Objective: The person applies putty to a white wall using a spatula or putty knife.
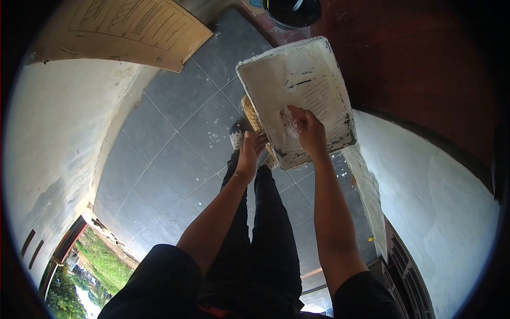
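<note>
A paint tray [319, 64], crusted with white paint and ribbed over part of its base, is tilted in front of me. My left hand [248, 157] is at its lower left edge, fingers closed against the rim and the thumb pointing up. Inside the tray, my right hand [310, 132] pinches a crumpled white rag [290, 123] against the paint-smeared surface. Part of the rag is hidden under my fingers. Behind the tray's left edge shows a tan object [249, 112], close to my feet in dotted footwear [237, 139].
Grey floor tiles [175, 143] carry white paint spots. A cardboard sheet [133, 32] leans at the upper left. Beyond the tray are a dark bucket [292, 13] and a dark red surface [404, 64]. White walls [64, 133] flank both sides.
</note>
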The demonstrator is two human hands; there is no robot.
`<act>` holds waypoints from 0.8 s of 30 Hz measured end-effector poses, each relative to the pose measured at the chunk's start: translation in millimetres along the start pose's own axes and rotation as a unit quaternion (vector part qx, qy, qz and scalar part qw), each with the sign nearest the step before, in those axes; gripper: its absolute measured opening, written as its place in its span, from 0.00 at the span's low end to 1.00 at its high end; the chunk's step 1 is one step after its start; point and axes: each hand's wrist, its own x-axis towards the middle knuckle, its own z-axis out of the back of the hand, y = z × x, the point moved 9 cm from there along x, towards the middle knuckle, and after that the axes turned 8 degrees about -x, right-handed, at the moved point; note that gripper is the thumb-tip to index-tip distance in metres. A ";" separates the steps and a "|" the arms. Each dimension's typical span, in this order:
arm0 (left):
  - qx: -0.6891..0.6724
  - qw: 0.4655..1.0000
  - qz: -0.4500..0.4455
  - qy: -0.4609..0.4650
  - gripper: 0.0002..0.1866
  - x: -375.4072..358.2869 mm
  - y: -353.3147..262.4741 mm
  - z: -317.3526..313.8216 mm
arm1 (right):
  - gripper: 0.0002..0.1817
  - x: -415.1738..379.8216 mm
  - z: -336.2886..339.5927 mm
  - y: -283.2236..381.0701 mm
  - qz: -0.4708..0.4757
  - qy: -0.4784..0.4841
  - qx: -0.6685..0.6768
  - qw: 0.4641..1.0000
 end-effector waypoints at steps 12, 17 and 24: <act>-0.004 1.000 0.004 0.005 0.47 -1.9 -1.7 -2.1 | 0.11 -28.2 32.1 -7.1 -0.048 -0.128 0.044 0.990; 0.007 1.000 0.007 0.009 0.48 -1.0 -0.7 -0.6 | 0.13 12.1 61.8 -24.6 -0.038 -0.168 -0.029 0.985; 0.049 0.998 0.017 0.020 0.56 0.8 -1.2 -4.8 | 0.13 -10.1 36.7 -38.0 -0.033 -0.068 -0.004 0.997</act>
